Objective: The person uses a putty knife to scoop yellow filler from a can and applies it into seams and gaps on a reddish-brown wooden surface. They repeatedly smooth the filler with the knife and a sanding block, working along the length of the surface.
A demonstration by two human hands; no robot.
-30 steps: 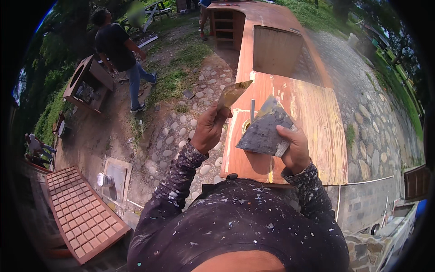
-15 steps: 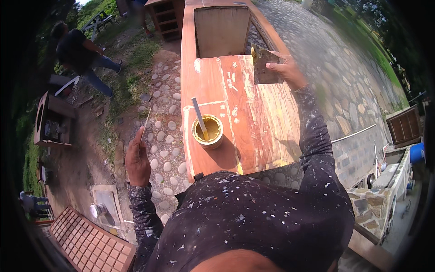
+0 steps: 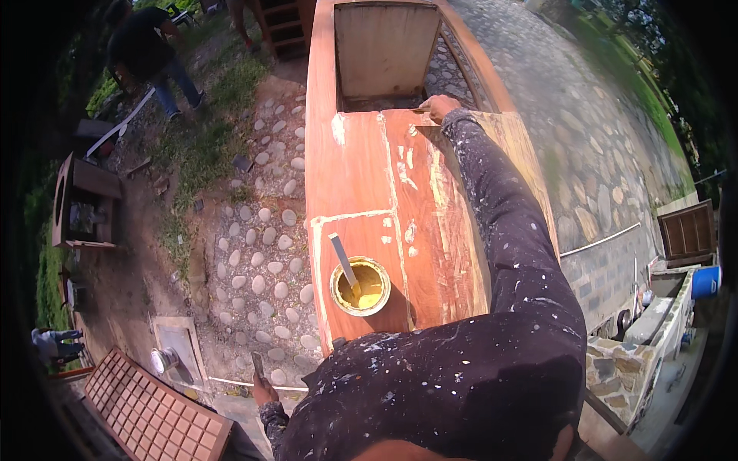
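My right hand (image 3: 440,107) is closed on a thin flat metal spreader, now nearly edge-on and mostly hidden. It touches the reddish wooden panel (image 3: 346,169) by the far opening. Pale yellow filler streaks and patches mark the panel, chiefly on its right half under my arm. At the lower left, my left hand (image 3: 265,391) grips a flat thin blade (image 3: 257,364) pointing upward, away from the panel. Between my hands, an open can (image 3: 336,298) of yellow filler stands on the panel's near left part. A flat stick (image 3: 343,260) leans inside it.
Pebbled paving (image 3: 265,265) borders the panel on the left. A small wooden cabinet (image 3: 91,201) stands farther left, with a gridded brown door (image 3: 157,407) below it. A person (image 3: 146,54) stands at the upper left. At the right are a stone wall (image 3: 611,376) and blue drum (image 3: 706,282).
My right hand has moved leftward along the panel's far edge, and its spreader has turned edge-on. My left hand has dropped toward my body with its blade. The person at upper left has bent over.
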